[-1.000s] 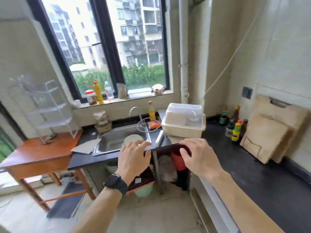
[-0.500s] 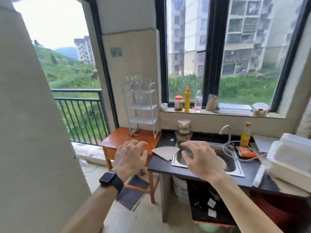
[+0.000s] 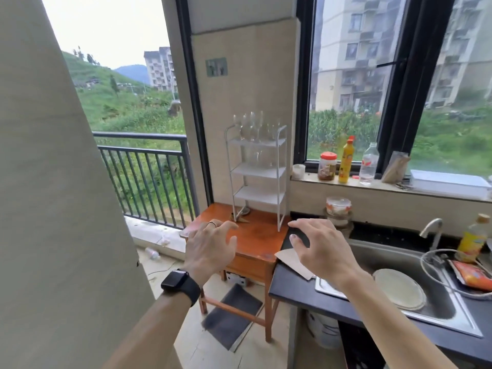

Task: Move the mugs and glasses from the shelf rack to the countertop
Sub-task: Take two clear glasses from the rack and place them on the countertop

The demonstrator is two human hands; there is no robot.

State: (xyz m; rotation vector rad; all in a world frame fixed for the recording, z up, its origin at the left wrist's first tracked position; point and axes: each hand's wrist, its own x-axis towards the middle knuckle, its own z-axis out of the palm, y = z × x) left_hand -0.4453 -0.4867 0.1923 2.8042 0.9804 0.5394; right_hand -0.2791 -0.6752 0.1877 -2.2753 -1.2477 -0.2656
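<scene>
A white tiered shelf rack (image 3: 281, 179) stands on a small orange wooden table (image 3: 255, 235) against the tiled wall. Several clear stemmed glasses (image 3: 251, 126) stand on its top tier, and fainter clear glasses (image 3: 257, 157) sit on the tier below. The dark countertop (image 3: 298, 288) begins right of the table. My left hand (image 3: 210, 249), with a ring and a black watch, hovers open over the table's front left. My right hand (image 3: 319, 249) hovers open over the counter's left end. Both hands are well short of the rack and hold nothing.
A steel sink (image 3: 415, 288) with a plate and a tap is set in the counter. A piece of cardboard (image 3: 292, 261) lies at the counter's left edge. Jars and bottles (image 3: 346, 161) line the windowsill. A wall edge (image 3: 53, 209) fills the left; a balcony railing (image 3: 149, 177) is behind.
The view has swung left from the sink and dish bin toward the shelf rack, which is now nearer and central. Both hands stay raised and open in front.
</scene>
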